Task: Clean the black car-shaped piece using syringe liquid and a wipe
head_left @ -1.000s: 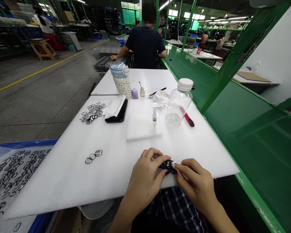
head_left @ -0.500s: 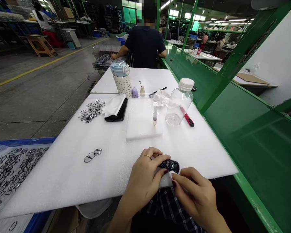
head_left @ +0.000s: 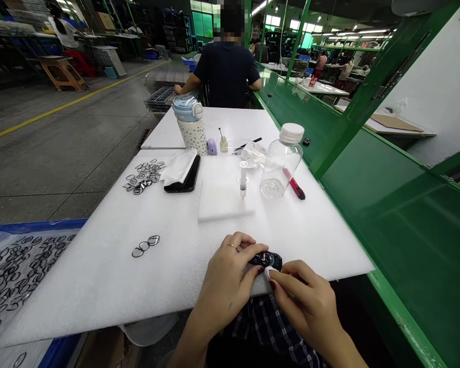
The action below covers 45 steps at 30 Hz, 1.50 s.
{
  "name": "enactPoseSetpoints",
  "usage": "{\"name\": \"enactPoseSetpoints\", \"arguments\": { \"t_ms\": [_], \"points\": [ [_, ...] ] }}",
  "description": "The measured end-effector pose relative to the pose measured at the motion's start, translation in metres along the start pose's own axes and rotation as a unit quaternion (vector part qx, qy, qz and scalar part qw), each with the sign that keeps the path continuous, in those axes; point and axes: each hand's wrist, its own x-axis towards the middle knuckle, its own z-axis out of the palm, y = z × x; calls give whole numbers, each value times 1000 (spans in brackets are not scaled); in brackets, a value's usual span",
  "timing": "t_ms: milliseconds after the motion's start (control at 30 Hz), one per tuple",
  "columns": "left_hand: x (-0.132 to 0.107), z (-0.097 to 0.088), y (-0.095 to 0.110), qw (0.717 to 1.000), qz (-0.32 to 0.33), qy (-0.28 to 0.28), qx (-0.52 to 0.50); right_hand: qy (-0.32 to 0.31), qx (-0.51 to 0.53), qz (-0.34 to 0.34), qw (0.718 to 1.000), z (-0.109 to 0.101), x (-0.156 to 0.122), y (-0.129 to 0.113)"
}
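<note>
Near the front edge of the foam-covered table, my left hand (head_left: 233, 268) is closed on a glossy black moulded part (head_left: 268, 259), thumb below and fingers on top. Its exact kind I cannot make out. My right hand (head_left: 304, 296) pinches a small white cloth (head_left: 269, 272) between thumb and forefinger, pressed against the part's lower edge. Further left, a few thin black rings (head_left: 145, 246) lie in a row on the foam. A syringe (head_left: 243, 181) stands on a white foam pad (head_left: 224, 202) beyond my hands.
A clear jar (head_left: 279, 163) and a red utility knife (head_left: 298, 189) are at the right. Behind stand a dotted tumbler (head_left: 193, 130), a black phone (head_left: 187, 179) under white cloth, and a small bottle (head_left: 224, 145). More rings (head_left: 141, 176) lie left. A green rail (head_left: 368, 168) borders the table.
The right hand with the white cloth has shifted slightly left along the black part's edge. The left hand keeps its hold; the whole view has drifted a little.
</note>
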Motion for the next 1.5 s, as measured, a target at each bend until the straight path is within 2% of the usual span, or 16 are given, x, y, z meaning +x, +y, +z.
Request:
{"name": "enactPoseSetpoints", "arguments": {
  "t_ms": [200,600,800,967,1133,1367,1500],
  "points": [
    [0,0,1,1000,-4,-4,-9,52,-16,52,997,-8,8,8],
    [3,-1,2,1000,-2,-6,-3,5,13,88,996,-2,16,13],
    [1,-1,2,1000,1,-5,-2,11,6,91,996,-1,14,12],
    [2,0,1,1000,4,-3,-3,8,31,146,989,0,19,12],
    [0,0,0,1000,4,-4,-6,-36,11,186,982,0,24,13],
    [-1,0,1,1000,1,-1,3,-33,-73,152,985,5,19,10],
    [0,0,2,1000,-6,-2,2,-20,-28,150,988,3,17,12]
  ]
}}
